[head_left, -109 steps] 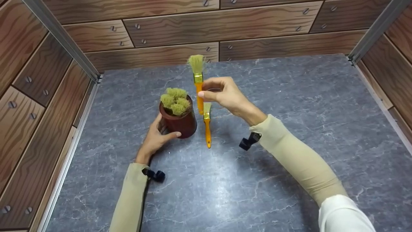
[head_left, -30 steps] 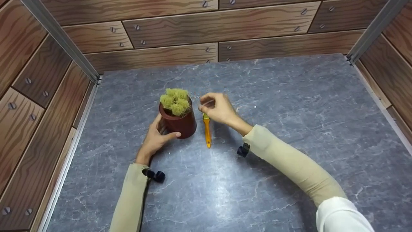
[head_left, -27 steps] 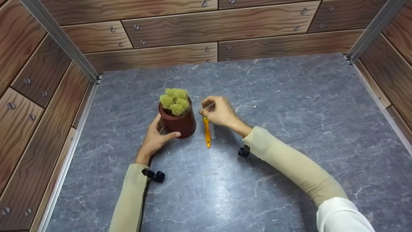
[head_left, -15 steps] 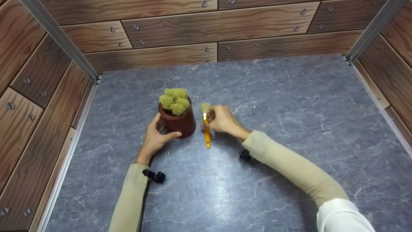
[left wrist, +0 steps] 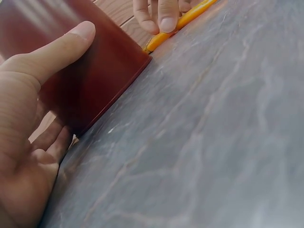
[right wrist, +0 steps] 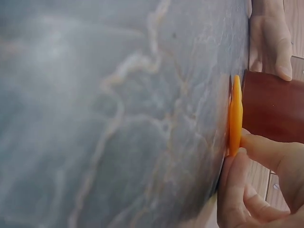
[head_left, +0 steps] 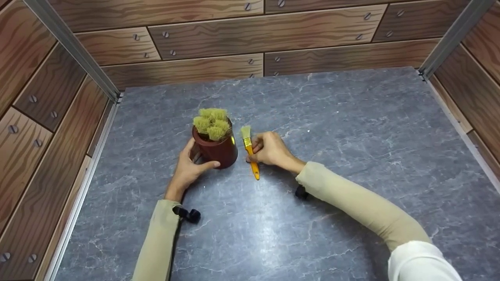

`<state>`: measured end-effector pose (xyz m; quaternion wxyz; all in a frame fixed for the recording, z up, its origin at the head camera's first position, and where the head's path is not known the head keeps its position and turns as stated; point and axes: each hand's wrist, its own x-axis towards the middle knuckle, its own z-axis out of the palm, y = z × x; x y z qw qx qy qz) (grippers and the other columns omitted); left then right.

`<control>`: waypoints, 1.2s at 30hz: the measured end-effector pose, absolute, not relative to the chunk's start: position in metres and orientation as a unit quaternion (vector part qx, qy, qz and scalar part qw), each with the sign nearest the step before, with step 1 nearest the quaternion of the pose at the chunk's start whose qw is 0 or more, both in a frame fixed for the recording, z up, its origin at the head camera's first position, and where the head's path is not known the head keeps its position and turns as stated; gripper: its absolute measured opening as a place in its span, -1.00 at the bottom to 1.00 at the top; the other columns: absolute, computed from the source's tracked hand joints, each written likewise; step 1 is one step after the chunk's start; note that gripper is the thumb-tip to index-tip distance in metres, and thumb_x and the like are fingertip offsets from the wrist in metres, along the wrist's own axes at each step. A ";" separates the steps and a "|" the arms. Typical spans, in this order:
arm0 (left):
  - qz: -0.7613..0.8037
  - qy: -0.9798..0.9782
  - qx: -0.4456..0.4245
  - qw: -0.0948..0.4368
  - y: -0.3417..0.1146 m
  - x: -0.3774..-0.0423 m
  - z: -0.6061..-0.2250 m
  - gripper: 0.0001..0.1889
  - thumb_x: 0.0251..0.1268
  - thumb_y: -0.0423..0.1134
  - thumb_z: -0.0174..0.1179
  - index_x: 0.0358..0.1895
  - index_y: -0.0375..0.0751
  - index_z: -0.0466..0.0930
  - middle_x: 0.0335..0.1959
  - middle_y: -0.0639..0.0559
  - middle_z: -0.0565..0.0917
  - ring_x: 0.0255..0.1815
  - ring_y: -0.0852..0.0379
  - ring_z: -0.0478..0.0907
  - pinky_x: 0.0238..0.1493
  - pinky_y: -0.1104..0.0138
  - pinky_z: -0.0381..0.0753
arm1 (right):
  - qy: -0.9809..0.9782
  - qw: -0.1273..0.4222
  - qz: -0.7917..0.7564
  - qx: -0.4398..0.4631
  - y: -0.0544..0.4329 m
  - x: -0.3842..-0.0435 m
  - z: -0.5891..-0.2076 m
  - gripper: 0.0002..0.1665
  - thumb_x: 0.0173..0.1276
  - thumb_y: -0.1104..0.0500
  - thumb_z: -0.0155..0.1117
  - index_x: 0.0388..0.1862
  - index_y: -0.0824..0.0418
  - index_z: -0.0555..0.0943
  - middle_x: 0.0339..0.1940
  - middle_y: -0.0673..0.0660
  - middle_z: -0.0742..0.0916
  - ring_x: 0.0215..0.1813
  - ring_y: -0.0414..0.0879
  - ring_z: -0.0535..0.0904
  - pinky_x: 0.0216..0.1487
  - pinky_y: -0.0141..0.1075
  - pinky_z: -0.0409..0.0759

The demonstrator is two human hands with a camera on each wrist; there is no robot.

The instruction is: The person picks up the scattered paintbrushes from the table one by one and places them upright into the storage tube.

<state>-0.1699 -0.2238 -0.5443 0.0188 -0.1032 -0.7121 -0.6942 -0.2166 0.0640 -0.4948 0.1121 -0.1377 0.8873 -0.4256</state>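
A dark red cylindrical cup (head_left: 216,153) stands upright on the grey marbled table, with several brushes (head_left: 215,130) in it, bristles up. My left hand (head_left: 186,168) holds the cup from the left, its thumb (left wrist: 64,50) along the front wall and the fingers round behind. Just right of the cup lies a paintbrush (head_left: 249,145) with an orange handle, metal ferrule and pale bristles pointing away. My right hand (head_left: 272,150) pinches its handle (right wrist: 235,116) between thumb and fingertips, low at the tabletop. The cup's inside is mostly hidden by bristles.
Wood-patterned panels (head_left: 211,37) wall off the back and both sides of the table (head_left: 351,128). Metal rails (head_left: 74,50) run up the corners. Each wrist wears a small black camera (head_left: 187,214).
The brush my right hand held upright earlier is no longer in that hand. The hand has come down to the brush on the table, which has turned slightly. My left hand stays on the cup.
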 end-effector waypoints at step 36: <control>-0.687 -0.718 -0.112 0.005 -0.224 -0.170 -0.543 0.16 0.02 -0.41 0.69 0.70 0.14 0.20 0.55 0.03 0.50 0.60 0.03 0.40 0.65 0.18 0.36 | 0.749 0.262 -0.602 -0.093 0.088 -0.236 -0.498 -0.73 0.26 0.40 0.54 -0.06 0.42 0.75 -0.37 0.05 0.85 -0.33 -0.18 0.78 -0.27 -0.38 0.78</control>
